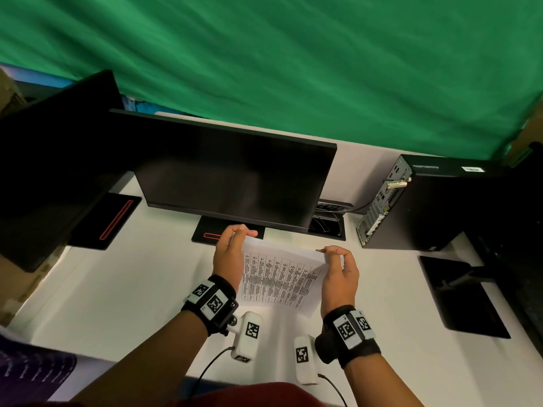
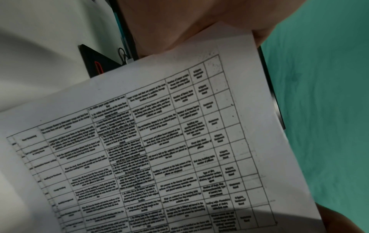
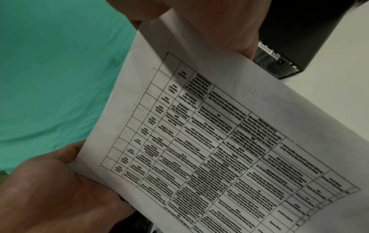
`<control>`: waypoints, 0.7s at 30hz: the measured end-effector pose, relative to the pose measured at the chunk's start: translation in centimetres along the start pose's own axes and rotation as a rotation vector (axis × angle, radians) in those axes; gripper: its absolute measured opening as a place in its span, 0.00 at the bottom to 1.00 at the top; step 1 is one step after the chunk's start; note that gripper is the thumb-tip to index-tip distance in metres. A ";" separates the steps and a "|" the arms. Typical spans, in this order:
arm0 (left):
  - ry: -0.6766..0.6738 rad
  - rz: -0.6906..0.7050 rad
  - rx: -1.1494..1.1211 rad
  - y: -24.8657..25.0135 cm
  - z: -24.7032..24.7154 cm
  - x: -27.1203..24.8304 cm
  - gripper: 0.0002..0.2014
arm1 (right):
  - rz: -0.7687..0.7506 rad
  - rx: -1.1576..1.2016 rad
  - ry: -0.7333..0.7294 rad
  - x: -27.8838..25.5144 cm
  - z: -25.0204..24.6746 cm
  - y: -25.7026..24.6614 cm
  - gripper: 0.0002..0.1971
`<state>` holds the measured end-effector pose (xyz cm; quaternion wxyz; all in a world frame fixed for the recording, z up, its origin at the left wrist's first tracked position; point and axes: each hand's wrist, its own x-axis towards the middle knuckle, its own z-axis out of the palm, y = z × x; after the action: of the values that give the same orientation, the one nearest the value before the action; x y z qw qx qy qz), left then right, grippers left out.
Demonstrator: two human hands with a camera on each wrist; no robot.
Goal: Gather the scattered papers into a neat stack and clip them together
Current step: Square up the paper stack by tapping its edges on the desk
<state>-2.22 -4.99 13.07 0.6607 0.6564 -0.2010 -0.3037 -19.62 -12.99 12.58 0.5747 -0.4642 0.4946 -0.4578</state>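
Note:
A thin stack of white papers (image 1: 279, 277) printed with a table stands tilted above the white desk (image 1: 117, 289), held between both hands. My left hand (image 1: 232, 248) grips its left edge, fingers curled over the top corner. At the right edge, my right hand (image 1: 338, 265) pinches the upper corner. In the left wrist view the papers (image 2: 159, 141) fill the frame, with the fingers (image 2: 179, 23) of that hand on the top edge. The right wrist view shows the papers (image 3: 209, 141) and the fingers (image 3: 209, 23) over the corner. No clip is in view.
A dark monitor (image 1: 235, 177) stands just behind the papers, its base (image 1: 229, 233) close to my left hand. A second monitor (image 1: 58, 157) is at the left. A black computer tower (image 1: 426, 201) and another stand base (image 1: 464, 295) sit at the right. Green cloth (image 1: 293, 54) hangs behind.

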 end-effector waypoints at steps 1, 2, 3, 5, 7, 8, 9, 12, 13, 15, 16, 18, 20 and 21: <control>0.001 0.002 0.005 -0.1 0.0 0.1 0.11 | 0.000 -0.001 -0.005 0.0 0.0 0.0 0.08; 0.003 0.003 0.008 -0.1 0.0 0.2 0.11 | -0.001 0.001 -0.005 0.0 0.0 0.0 0.09; 0.003 0.003 0.011 -0.2 -0.1 0.2 0.10 | -0.001 0.005 -0.006 0.0 0.0 0.0 0.09; 0.002 0.006 0.016 -0.3 0.0 0.3 0.10 | -0.006 0.008 -0.008 0.0 0.0 0.0 0.09; 0.002 0.016 0.021 -0.2 0.0 0.3 0.10 | -0.010 0.003 -0.013 0.0 0.0 0.0 0.09; 0.002 0.022 0.019 -0.3 0.0 0.3 0.11 | -0.009 0.000 -0.017 0.0 -0.1 0.0 0.10; -0.001 0.028 0.018 -0.3 0.0 0.3 0.11 | -0.007 -0.002 -0.019 -0.1 0.0 -0.1 0.10; -0.066 0.032 -0.043 -0.4 -0.2 0.2 0.09 | 0.005 -0.024 -0.016 0.2 0.0 0.0 0.12; -0.113 0.030 -0.113 -0.6 -0.4 0.2 0.10 | 0.008 -0.031 -0.013 0.3 0.1 0.0 0.13; -0.197 0.028 -0.208 -1.1 -1.1 0.5 0.20 | 0.004 -0.048 -0.009 0.5 0.1 0.1 0.15; -0.225 0.021 -0.200 -1.3 -1.4 0.6 0.24 | 0.002 -0.056 -0.011 0.6 0.0 0.1 0.15; -0.239 0.001 -0.093 -1.5 -1.8 0.7 0.26 | 0.004 -0.060 -0.018 0.8 0.0 0.1 0.16; -0.209 -0.037 0.057 -2.0 -1.9 0.7 0.20 | -0.011 -0.047 -0.039 0.9 0.0 0.0 0.16; -0.188 -0.043 0.136 -2.3 -2.0 0.8 0.18 | -0.024 -0.046 -0.067 0.9 -0.2 0.1 0.16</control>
<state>-0.64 -3.92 10.62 0.5863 0.6723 -0.2680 -0.3638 -19.77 -13.86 12.33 0.5747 -0.4983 0.4799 -0.4372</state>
